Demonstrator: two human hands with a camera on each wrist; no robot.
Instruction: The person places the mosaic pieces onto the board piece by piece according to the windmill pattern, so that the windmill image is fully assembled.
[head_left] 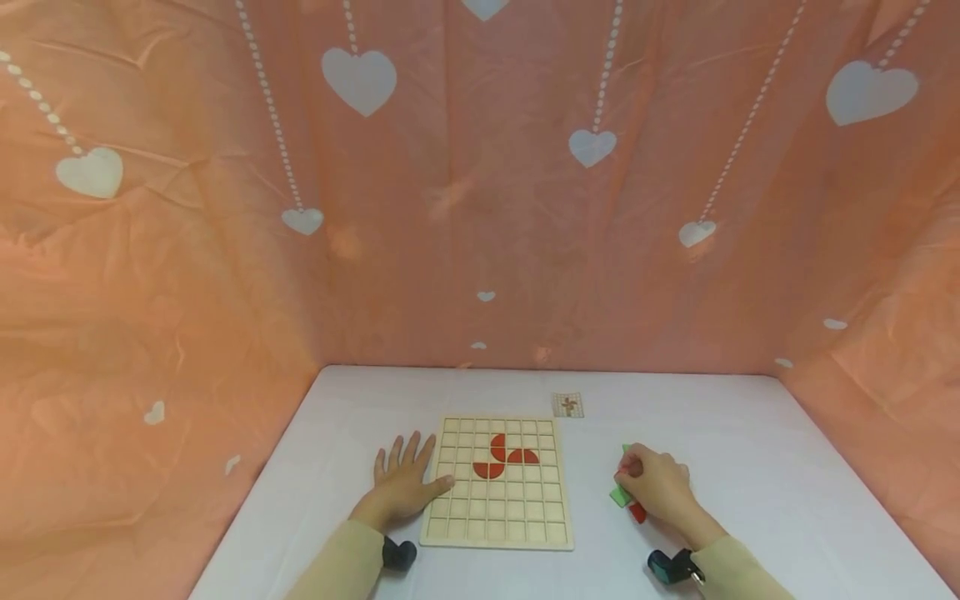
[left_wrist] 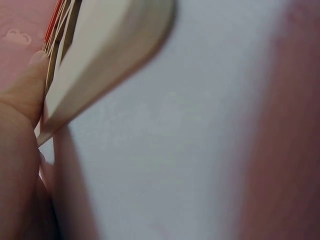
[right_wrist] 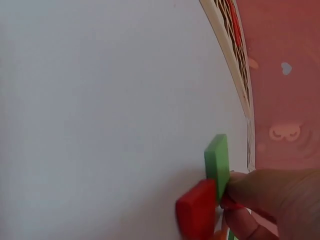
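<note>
A square wooden grid board (head_left: pixel 497 527) lies on the table, with several red quarter-circle pieces (head_left: pixel 498 455) set in cells in its upper middle. My left hand (head_left: pixel 405 483) rests spread at its left side, the thumb lying over the edge; the left wrist view shows that thumb (left_wrist: pixel 30 85) against the rim. To the right of the board, my right hand (head_left: pixel 660 482) pinches a small red piece (right_wrist: pixel 229 203) between thumb and finger. Just under those fingers lie a green piece (head_left: pixel 620 497) and a red piece (head_left: pixel 637 512); another green one is partly hidden behind the hand.
A small pattern card (head_left: pixel 567 406) with a grid and a pinwheel figure lies beyond the board's top right corner. The white tabletop (head_left: pixel 765 467) spreads around. Orange cloth (head_left: pixel 480 208) with white hearts hangs behind and at both sides.
</note>
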